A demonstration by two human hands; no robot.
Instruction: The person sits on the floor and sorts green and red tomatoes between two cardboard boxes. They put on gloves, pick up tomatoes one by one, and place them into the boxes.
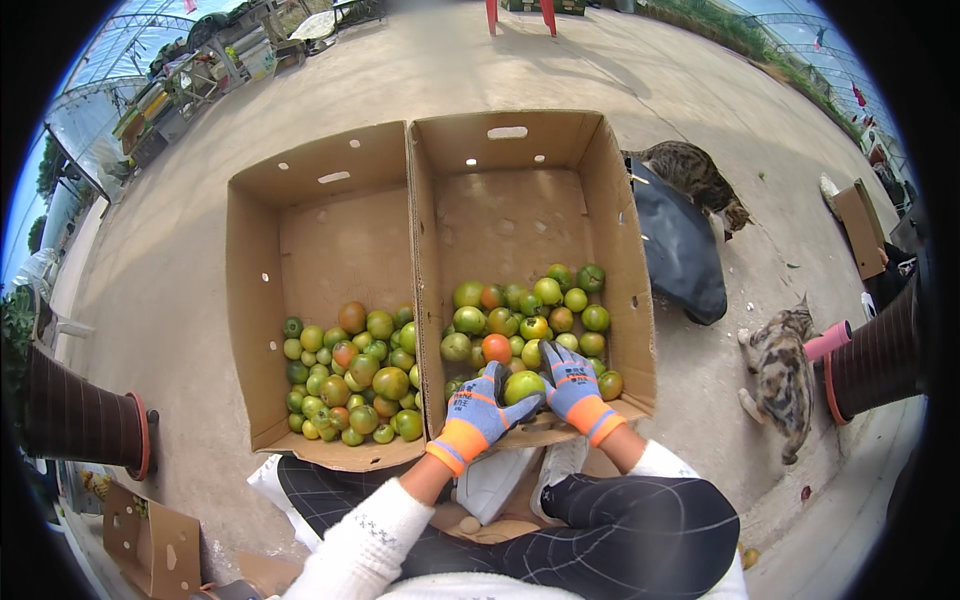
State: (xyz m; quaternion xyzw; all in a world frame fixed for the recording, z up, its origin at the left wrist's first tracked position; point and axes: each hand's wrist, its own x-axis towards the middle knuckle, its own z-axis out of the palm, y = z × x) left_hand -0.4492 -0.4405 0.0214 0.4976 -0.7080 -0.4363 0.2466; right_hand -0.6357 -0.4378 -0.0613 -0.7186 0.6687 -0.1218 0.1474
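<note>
Two open cardboard boxes stand side by side, the left box [251,300] and the right box [630,315], each with many green and reddish tomatoes in its near half. Over the near end of the right box, my left hand [487,405], in a blue and orange work glove, has its thumb and fingers around the left side of a green tomato [524,388]. My right hand [574,381], gloved alike, lies at that tomato's right side with fingers over the pile; whether it grips anything is unclear. An orange-red tomato [496,349] lies just beyond my hands.
Right of the boxes lies a dark bag [679,240], with one cat [686,172] behind it and another cat [780,375] nearer. Dark ribbed pots stand on both sides [90,405]. A red stool's legs [547,15] are at the top. Another cardboard box [176,547] sits at lower left.
</note>
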